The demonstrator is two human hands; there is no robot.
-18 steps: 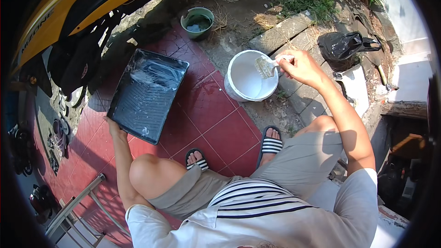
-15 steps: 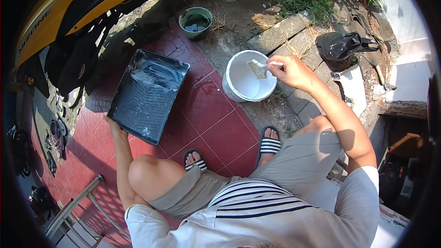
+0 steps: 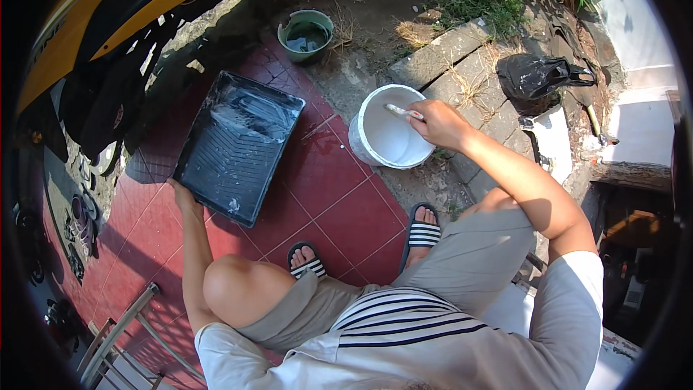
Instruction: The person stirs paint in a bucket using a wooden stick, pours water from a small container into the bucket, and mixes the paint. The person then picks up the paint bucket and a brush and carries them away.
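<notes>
My right hand (image 3: 438, 124) is closed around a pale paintbrush (image 3: 398, 111), held within the mouth of a white plastic bucket (image 3: 361, 141); the bristles are hard to make out. A little white paint or liquid shows inside the bucket. To the left, my left hand (image 3: 184, 193) grips the near-left corner of a dark ridged paint tray (image 3: 227, 159), whose far end is smeared with white. The tray is held over red floor tiles (image 3: 346, 220) between my left knee and the bucket.
A green pail (image 3: 303, 47) stands beyond the tray. A black plastic bag (image 3: 523, 76) lies on broken pavers at right. Yellow-and-black bodywork (image 3: 79, 22) overhangs the upper left, with footwear (image 3: 85, 220) below it. A metal frame (image 3: 126, 318) is near my lower left; plants grow along the top.
My right hand has moved left and slightly down with the brush, which now lies flatter inside the bucket. The tray in my left hand has shifted slightly up and to the right.
</notes>
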